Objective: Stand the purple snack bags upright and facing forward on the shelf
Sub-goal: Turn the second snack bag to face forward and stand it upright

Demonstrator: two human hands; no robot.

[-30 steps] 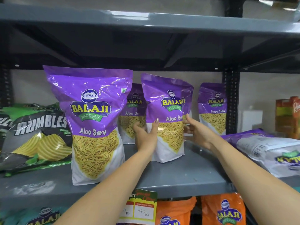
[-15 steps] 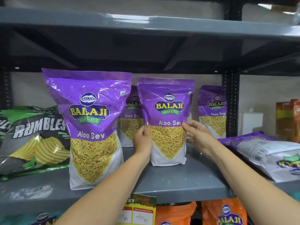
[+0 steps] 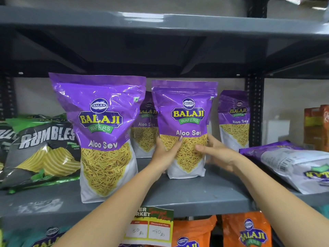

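Your hands, left (image 3: 164, 154) and right (image 3: 216, 154), clasp the centre-frame purple bag (image 3: 186, 129) at mid-height. Light, crinkly, slippery film; grip lower sides.

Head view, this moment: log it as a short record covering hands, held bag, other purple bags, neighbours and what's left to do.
left hand: gripping the held bag's left side
right hand: gripping its right side
held bag: upright, label forward, base on the shelf
front-left bag: upright, facing forward
rear bags: two upright behind, one partly hidden, one by the post
lying bag: flat at right, back side up
neighbours: Rumbles chips at left
left to do: stand the lying bag
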